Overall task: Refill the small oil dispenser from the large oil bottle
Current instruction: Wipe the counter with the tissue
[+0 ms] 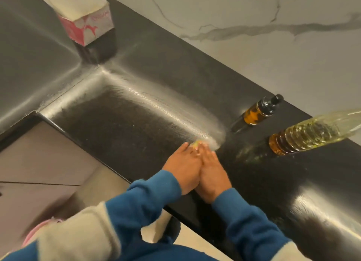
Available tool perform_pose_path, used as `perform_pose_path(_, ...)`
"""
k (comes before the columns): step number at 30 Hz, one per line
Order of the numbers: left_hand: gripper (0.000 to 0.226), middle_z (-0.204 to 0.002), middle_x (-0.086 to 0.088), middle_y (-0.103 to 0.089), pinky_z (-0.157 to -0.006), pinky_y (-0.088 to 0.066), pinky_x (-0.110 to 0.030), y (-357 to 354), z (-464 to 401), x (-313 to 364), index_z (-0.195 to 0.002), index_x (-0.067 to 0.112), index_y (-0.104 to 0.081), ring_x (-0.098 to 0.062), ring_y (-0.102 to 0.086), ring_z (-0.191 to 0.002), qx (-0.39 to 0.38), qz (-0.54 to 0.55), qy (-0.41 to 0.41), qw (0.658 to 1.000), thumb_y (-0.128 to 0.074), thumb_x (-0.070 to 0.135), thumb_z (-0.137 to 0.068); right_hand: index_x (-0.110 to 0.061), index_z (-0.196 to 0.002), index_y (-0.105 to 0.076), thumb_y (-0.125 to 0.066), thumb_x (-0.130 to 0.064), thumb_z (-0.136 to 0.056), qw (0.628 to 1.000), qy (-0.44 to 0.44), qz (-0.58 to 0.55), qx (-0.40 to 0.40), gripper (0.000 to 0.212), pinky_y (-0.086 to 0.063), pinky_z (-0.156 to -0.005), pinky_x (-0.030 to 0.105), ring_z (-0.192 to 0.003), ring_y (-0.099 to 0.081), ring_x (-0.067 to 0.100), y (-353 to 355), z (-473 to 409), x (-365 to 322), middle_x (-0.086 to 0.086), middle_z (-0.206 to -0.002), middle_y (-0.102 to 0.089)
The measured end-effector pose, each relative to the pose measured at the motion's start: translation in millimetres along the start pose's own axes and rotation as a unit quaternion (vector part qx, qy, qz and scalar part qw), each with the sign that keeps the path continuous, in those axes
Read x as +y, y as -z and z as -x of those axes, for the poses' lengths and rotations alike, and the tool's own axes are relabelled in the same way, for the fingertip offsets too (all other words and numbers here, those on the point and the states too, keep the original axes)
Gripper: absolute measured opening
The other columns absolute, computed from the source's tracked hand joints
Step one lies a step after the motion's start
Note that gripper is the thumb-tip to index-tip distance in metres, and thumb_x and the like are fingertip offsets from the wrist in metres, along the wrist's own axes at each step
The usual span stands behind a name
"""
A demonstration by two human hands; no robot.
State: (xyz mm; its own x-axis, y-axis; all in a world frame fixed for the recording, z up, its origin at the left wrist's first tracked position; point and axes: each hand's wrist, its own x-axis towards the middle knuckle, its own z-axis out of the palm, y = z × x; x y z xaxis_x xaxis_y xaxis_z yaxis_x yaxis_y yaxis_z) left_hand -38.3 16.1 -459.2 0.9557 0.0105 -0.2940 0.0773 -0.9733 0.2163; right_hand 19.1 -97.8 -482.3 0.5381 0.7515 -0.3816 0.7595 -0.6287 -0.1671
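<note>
Both hands lie flat on the dark counter (136,124) at centre frame, left hand (183,167) beside right hand (212,174), fingers straight and close together, holding nothing. The small dispenser (257,112) stands at centre right near the wall; the large oil bottle (312,132) is just below it at the right edge. The bottle looks full, so probably heavy, its ribbed plastic likely soft and slippery: best gripped around the ribbed middle. The dispenser seems rigid and light; hold its body.
</note>
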Motion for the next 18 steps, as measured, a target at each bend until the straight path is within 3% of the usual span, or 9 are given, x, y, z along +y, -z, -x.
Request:
perform_pose_path(4, 0.058, -0.163, -0.008, -0.027, -0.125, 0.001, -0.033, -5, 49, -36, -0.156, 0.010, -0.026, -0.019, -0.016, -0.153, 0.020, 0.041, 0.133, 0.990, -0.032, 0.020, -0.099, -0.018, -0.157, 0.009, -0.032, -0.044, -0.101, 0.993, 0.112, 0.012, -0.018, 0.074, 0.006, -0.123, 0.042, -0.151, 0.019, 0.025, -13, -32, -50, 0.009, -0.164, 0.017)
perform_pose_path(8, 0.059, -0.165, -0.009, -0.023, -0.124, -0.002, -0.035, 1, 39, -76, -0.156, 0.009, -0.023, -0.022, -0.014, -0.154, 0.027, 0.059, 0.206, 0.976, -0.033, 0.013, -0.099, -0.014, -0.157, 0.007, -0.032, -0.041, -0.100, 0.990, 0.136, 0.030, -0.020, 0.074, 0.005, -0.123, 0.043, -0.151, 0.016, 0.027, 2, -84, -75, 0.010, -0.165, 0.015)
perform_pose_path(12, 0.059, -0.163, -0.012, -0.026, -0.123, -0.007, -0.038, 14, 3, -103, -0.155, 0.010, -0.026, -0.026, -0.020, -0.151, 0.035, 0.065, 0.172, 0.982, -0.037, 0.011, -0.096, -0.016, -0.157, 0.006, -0.033, -0.038, -0.101, 0.995, 0.097, 0.023, 0.003, 0.072, -0.003, -0.123, 0.047, -0.152, 0.012, 0.030, 23, -117, -70, 0.012, -0.165, 0.012)
perform_pose_path(18, 0.055, -0.152, -0.015, -0.043, -0.121, -0.016, -0.040, 20, -35, -85, -0.149, 0.005, -0.036, -0.029, -0.035, -0.143, 0.046, 0.038, 0.072, 0.996, -0.041, 0.015, -0.095, -0.018, -0.159, 0.003, -0.042, -0.038, -0.099, 1.000, -0.007, 0.014, 0.022, 0.077, 0.004, -0.122, 0.039, -0.152, 0.016, 0.024, 18, -106, -28, 0.008, -0.165, 0.014)
